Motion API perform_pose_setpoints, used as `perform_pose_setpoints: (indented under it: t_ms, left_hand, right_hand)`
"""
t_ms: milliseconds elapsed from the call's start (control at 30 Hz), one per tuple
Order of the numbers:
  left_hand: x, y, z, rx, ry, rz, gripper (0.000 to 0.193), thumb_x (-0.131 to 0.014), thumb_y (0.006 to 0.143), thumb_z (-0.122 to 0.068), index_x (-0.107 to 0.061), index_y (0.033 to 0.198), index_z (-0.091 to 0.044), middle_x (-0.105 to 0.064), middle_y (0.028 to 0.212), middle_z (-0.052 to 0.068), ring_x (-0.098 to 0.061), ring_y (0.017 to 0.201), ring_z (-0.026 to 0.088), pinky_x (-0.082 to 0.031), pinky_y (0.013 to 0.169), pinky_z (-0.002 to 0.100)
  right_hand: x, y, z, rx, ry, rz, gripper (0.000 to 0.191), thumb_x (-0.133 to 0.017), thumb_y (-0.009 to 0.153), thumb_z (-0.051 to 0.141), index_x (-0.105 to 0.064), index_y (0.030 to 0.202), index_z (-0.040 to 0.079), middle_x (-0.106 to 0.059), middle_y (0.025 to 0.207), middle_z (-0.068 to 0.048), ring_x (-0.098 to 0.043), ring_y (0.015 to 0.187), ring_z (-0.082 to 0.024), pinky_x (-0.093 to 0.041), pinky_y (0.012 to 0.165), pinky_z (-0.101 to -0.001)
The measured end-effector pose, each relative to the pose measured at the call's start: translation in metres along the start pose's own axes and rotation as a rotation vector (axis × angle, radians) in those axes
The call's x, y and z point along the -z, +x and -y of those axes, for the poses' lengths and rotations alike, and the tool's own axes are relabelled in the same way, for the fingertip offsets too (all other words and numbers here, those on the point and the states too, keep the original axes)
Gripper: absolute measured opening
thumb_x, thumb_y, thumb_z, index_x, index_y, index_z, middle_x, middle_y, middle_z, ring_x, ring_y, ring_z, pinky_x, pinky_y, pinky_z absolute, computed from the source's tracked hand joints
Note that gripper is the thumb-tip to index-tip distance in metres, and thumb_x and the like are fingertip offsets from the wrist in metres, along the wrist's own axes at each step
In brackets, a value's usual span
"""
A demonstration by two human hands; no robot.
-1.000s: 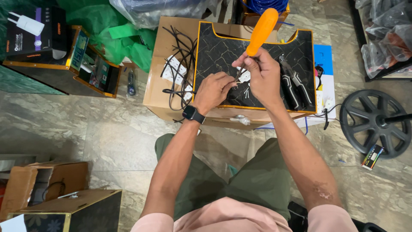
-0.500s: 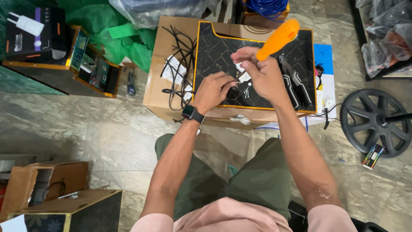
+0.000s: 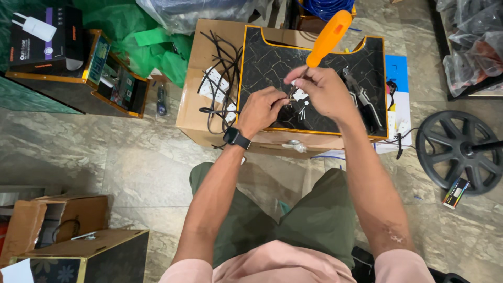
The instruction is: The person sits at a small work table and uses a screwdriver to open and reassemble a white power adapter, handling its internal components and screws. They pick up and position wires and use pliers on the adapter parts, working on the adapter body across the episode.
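Seated over a grey marble-patterned stone floor [image 3: 105, 167], facing a brown cardboard box [image 3: 196, 105] topped by a black marble-look slab with a gold edge [image 3: 272, 57]. Far left, a crumpled green plastic sheet [image 3: 152, 47]; at right, a black spoked wheel base [image 3: 461, 152]. On the box's left part, a tangle of black cable ties [image 3: 222, 78]; on the slab's right side, dark-handled pliers [image 3: 361, 99]. Above the slab's middle, right hand [image 3: 325, 91] clenched around a screwdriver with a fat orange plastic handle [image 3: 329, 37], handle tipped up and to the far right, tip hidden behind the fingers. Left hand [image 3: 262, 107] pinching a small white electrical fitting with dark wire ends [image 3: 299, 97], held just above the slab between both hands. Best done, judging from this: fitting braced firmly, blade seated square in the screw, turning slowly with light pressure, wire ends kept clear of the tip.
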State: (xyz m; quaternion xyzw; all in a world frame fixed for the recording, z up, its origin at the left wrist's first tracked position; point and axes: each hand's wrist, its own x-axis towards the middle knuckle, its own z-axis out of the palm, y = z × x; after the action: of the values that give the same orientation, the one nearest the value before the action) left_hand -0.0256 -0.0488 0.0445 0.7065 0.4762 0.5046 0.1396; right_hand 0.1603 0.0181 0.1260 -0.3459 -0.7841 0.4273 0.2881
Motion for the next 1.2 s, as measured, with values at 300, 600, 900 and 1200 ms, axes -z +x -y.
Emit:
perform_pose_setpoints:
  t_ms: [300, 600, 900, 1200]
  left_hand:
    - [-0.001, 0.0, 0.003, -0.018, 0.047, 0.055, 0.009, -0.073, 0.09, -0.011, -0.074, 0.097, -0.005, -0.069, 0.089, 0.012, -0.067, 0.083, 0.036, -0.053, 0.072, 0.044]
    - [0.0, -0.001, 0.001, -0.025, 0.037, 0.031, 0.01, -0.072, 0.093, -0.013, -0.073, 0.098, -0.005, -0.067, 0.088, 0.012, -0.067, 0.083, 0.036, -0.053, 0.071, 0.044]
    - [-0.002, -0.004, 0.002, -0.062, 0.115, 0.007, 0.009, -0.073, 0.094, -0.013, -0.072, 0.098, -0.005, -0.065, 0.086, 0.013, -0.065, 0.082, 0.038, -0.052, 0.071, 0.046]
    - [-0.001, -0.005, 0.0, 0.066, -0.07, -0.031, 0.011, -0.071, 0.097, -0.011, -0.072, 0.104, -0.003, -0.067, 0.092, 0.015, -0.068, 0.084, 0.035, -0.053, 0.073, 0.04]
  right_hand:
    - [-0.029, 0.001, -0.012, -0.062, -0.134, -0.285, 0.029, -0.092, 0.085, 0.012, -0.068, 0.088, -0.005, -0.069, 0.076, -0.006, -0.058, 0.066, -0.007, -0.048, 0.061, -0.0245]
    - [-0.019, 0.001, -0.004, 0.049, 0.195, -0.167, 0.007, -0.064, 0.097, -0.004, -0.068, 0.102, -0.003, -0.075, 0.097, -0.001, -0.063, 0.075, -0.004, -0.054, 0.069, -0.0233]
    - [-0.037, -0.006, -0.021, 0.068, -0.034, -0.428, 0.017, -0.079, 0.091, 0.002, -0.063, 0.096, -0.001, -0.063, 0.073, -0.002, -0.053, 0.066, -0.006, -0.046, 0.061, -0.0252]
    - [-0.038, 0.001, -0.042, 0.218, 0.238, -0.599, 0.013, -0.072, 0.105, -0.004, -0.06, 0.106, -0.001, -0.064, 0.094, -0.004, -0.06, 0.086, -0.008, -0.052, 0.078, -0.0262]
